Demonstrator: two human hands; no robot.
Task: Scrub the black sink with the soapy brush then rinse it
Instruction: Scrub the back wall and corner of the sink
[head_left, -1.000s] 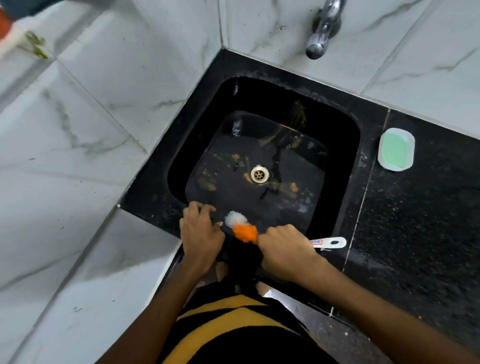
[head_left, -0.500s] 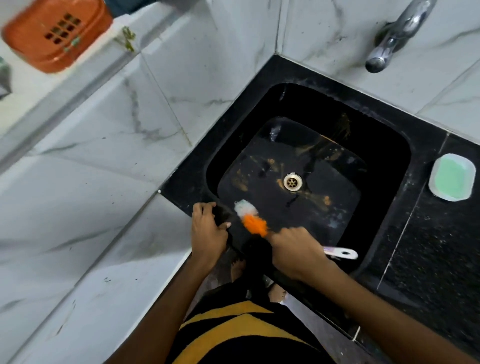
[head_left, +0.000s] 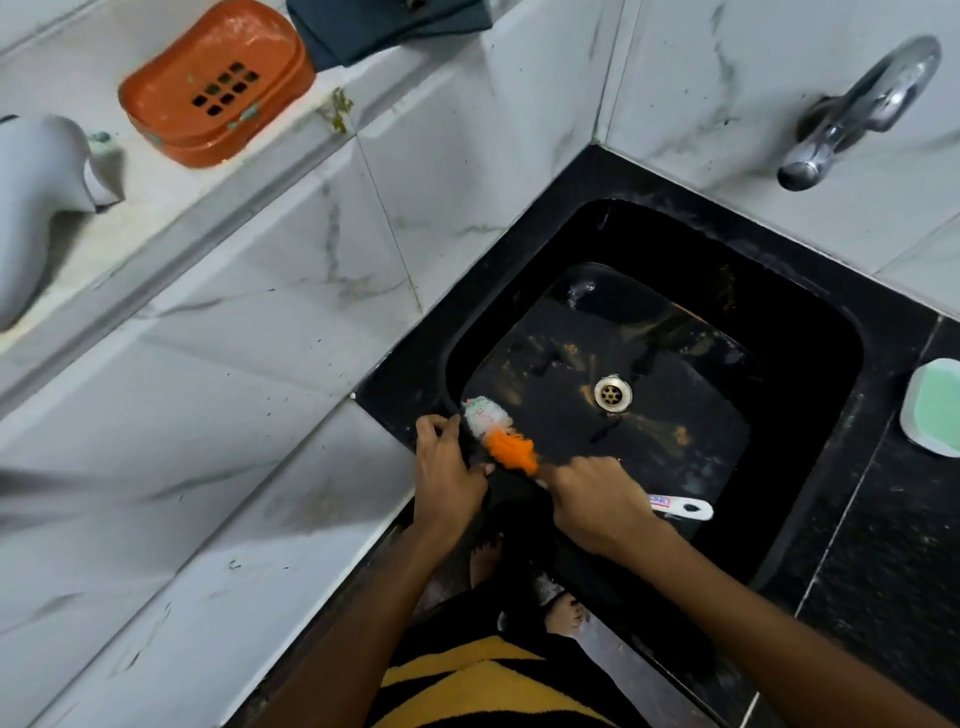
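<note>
Brush (head_left: 501, 434) shifted left — right hand (head_left: 597, 501) grips it.

orange soap dish (head_left: 215, 85) on ledge | green soap in white dish (head_left: 935, 408) on black counter | chrome tap (head_left: 857, 114) on wall

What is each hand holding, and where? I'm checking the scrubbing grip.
The right hand grips the brush mid-handle, its white end sticking out behind. The left hand grips the sink's near rim.
</note>
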